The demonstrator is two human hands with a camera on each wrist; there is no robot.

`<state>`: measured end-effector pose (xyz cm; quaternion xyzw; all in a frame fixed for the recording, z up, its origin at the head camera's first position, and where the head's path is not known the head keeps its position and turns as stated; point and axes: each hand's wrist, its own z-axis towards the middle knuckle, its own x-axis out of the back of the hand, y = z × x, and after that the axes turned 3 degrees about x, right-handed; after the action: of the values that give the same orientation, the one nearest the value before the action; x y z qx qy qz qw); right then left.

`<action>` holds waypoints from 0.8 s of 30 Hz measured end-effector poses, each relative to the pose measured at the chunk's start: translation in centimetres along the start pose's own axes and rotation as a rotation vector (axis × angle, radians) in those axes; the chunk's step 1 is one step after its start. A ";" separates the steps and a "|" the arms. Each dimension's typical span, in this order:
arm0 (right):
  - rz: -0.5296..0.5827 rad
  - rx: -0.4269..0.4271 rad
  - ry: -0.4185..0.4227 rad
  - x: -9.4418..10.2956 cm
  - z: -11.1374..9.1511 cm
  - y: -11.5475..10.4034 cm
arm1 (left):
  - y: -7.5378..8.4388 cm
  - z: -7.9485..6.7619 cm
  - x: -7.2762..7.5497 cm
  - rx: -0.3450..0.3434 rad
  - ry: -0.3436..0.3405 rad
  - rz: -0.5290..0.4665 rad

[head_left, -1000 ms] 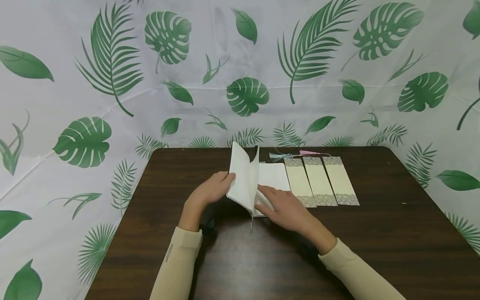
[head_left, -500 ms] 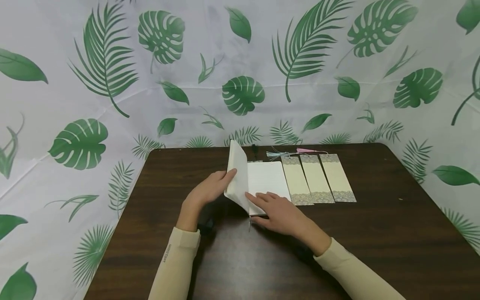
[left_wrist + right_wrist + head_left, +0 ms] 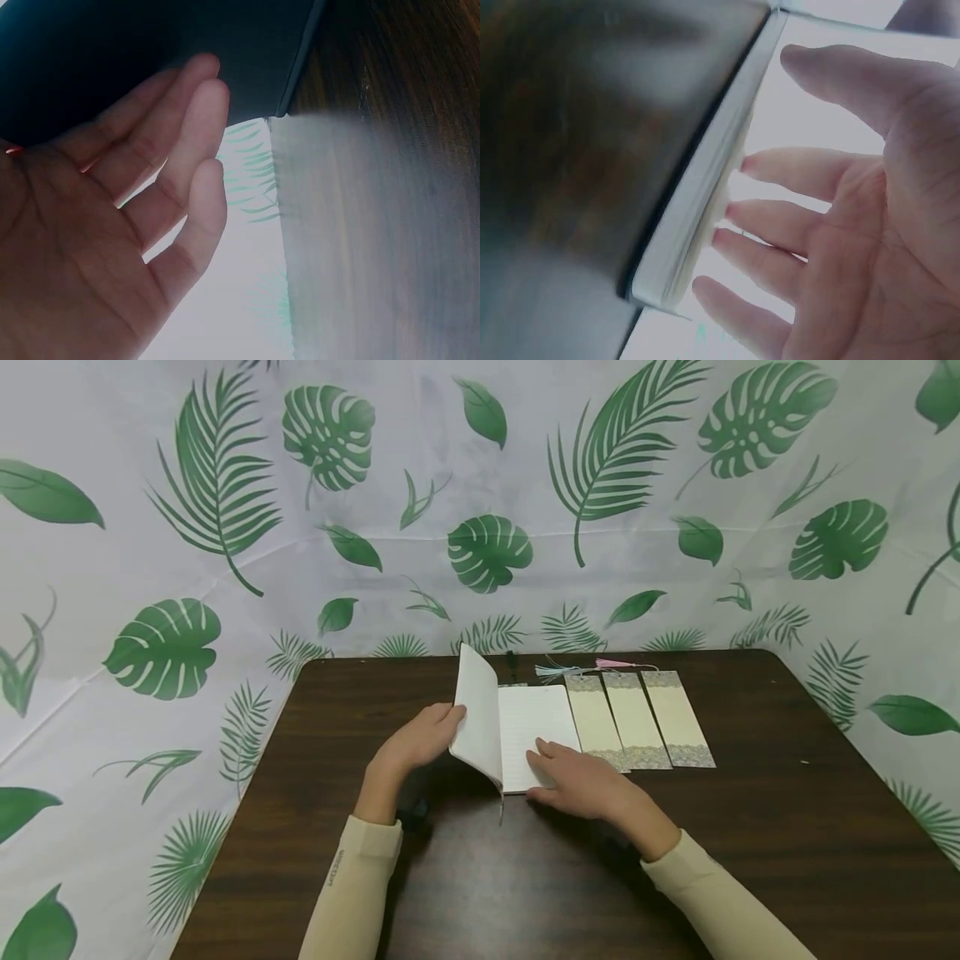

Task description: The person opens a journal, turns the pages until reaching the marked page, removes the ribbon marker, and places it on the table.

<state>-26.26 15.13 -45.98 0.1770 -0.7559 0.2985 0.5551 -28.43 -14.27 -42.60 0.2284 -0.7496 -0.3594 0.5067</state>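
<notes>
An open notebook [image 3: 536, 722] with lined white pages and a dark cover [image 3: 251, 64] lies mid-table. Its left half [image 3: 477, 714] stands raised. My left hand [image 3: 420, 739] holds that half by its outer edge, thumb on the page side and fingers behind the cover. The right hand [image 3: 581, 781] is at the lower right of the flat page, fingers fairly straight; in the right wrist view its fingertips meet the edge of the page block [image 3: 694, 202]. A thin ribbon [image 3: 501, 810] hangs from the spine's bottom.
Right of the notebook lie three cream bookmarks [image 3: 633, 718] with patterned ends. A light blue tassel [image 3: 551, 672] and a pink tassel [image 3: 613, 664] lie at their tops. A small dark item [image 3: 512, 662] is behind the notebook. Leaf-patterned cloth [image 3: 420, 560] hangs behind the table [image 3: 787, 835].
Loose pages between the two halves have gone over to the left, baring the right lined page. My right hand went left to the spine, then back right. The left hand stays put.
</notes>
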 end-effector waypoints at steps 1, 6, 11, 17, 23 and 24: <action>-0.005 -0.005 -0.002 0.1 0.0 0.2 | 0.0 0.0 0.0 -0.001 -0.002 -0.001; -0.006 -0.017 0.002 0.4 -0.2 0.9 | 0.0 0.0 0.0 0.002 -0.001 -0.001; 0.012 -0.004 0.016 0.4 -0.1 1.2 | -0.1 0.1 -0.1 0.019 -0.002 -0.003; 0.034 0.015 0.019 0.8 -0.1 1.7 | 0.0 0.0 -0.1 0.031 -0.002 -0.008; 0.092 0.031 0.011 1.0 -0.2 2.1 | 0.1 0.0 0.0 0.021 -0.005 -0.011; 0.095 0.038 0.013 1.1 -0.2 2.1 | 0.0 0.0 0.0 0.019 -0.006 -0.008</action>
<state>-27.75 16.95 -45.48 0.1494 -0.7539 0.3400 0.5419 -28.43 -14.23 -42.59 0.2353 -0.7535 -0.3549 0.5009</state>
